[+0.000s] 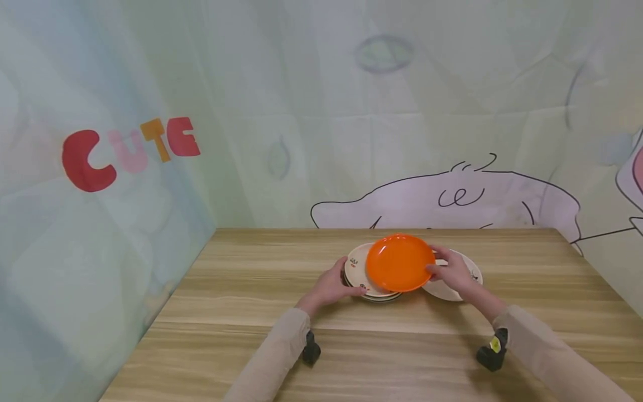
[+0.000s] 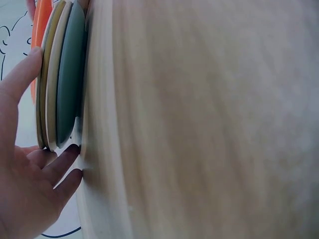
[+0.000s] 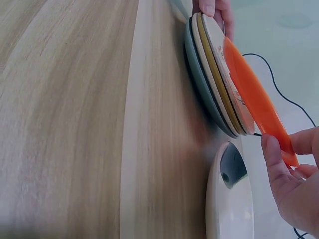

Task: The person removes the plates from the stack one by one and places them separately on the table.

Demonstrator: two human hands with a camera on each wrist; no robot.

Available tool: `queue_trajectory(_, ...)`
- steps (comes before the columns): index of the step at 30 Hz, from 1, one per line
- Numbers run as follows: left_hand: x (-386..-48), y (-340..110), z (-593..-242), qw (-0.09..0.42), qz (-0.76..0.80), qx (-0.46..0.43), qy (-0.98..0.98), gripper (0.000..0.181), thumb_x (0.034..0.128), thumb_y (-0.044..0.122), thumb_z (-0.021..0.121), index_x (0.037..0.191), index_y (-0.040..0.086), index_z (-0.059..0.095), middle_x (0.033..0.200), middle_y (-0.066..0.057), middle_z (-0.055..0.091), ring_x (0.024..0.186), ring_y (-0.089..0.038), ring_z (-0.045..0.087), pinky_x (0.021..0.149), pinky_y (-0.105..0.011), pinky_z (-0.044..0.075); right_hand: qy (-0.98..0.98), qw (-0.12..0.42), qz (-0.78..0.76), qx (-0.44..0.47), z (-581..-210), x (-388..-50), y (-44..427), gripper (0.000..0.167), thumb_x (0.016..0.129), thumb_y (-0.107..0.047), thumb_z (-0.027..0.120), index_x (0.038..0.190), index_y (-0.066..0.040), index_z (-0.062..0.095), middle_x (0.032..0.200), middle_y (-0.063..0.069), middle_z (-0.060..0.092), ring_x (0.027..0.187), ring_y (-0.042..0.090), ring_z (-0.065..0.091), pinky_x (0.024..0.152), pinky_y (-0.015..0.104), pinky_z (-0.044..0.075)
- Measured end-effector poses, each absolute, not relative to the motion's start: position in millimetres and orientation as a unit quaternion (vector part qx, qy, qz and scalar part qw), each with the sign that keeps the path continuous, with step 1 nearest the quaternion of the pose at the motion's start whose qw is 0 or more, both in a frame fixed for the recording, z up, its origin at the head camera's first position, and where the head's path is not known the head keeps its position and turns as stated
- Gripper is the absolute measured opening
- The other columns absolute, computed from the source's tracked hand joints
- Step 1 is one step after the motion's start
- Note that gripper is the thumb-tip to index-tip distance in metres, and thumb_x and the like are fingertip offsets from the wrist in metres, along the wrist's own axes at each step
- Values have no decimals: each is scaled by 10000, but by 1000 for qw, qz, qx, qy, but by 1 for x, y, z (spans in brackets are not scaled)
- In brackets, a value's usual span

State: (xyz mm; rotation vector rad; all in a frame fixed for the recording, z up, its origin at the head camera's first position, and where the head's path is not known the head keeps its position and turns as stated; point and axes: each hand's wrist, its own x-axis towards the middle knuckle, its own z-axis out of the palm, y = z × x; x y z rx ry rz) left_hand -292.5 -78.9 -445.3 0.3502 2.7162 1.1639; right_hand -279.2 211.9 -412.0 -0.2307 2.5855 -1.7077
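Observation:
An orange plate [image 1: 400, 263] is pinched at its right edge by my right hand [image 1: 451, 272], thumb on one face and fingers on the other in the right wrist view. It tilts over a stack of several plates, whose cream top plate [image 1: 358, 272] carries small printed figures. My left hand [image 1: 332, 285] holds the stack's left side, its thumb on the top rim and its fingers around the edge. Seen from the side, the stack has a teal plate [image 2: 71, 74] at the bottom. Under my right hand lies a white plate [image 3: 230, 199] with a dark green print.
The plates are on a wood-grain table [image 1: 241, 268], near its far edge. Behind it hangs a pale cloth backdrop [image 1: 281, 111] with drawn figures and coloured letters. Dark devices are strapped at both wrists.

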Motion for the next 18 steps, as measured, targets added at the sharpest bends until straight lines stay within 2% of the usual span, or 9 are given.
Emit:
queue_trajectory(7,-293,-78,-445,90,400,116,905,1023,667,462,764,1435,79,208,1440,-123,321,1302,-264,322,1065,-430,273,832,9,-549,-81,-407,-275,222,557,859,37,519,1343,143,264,1227,387,402,821,282,634,655,287,555)
queue_trajectory(18,-291,-78,-444,88,411,121,899,1018,667,441,771,1432,72,211,1431,-127,337,1290,-259,342,1064,-415,278,828,11,-557,-67,-405,-270,244,575,865,46,506,1352,155,220,1241,398,368,802,185,630,676,287,552)
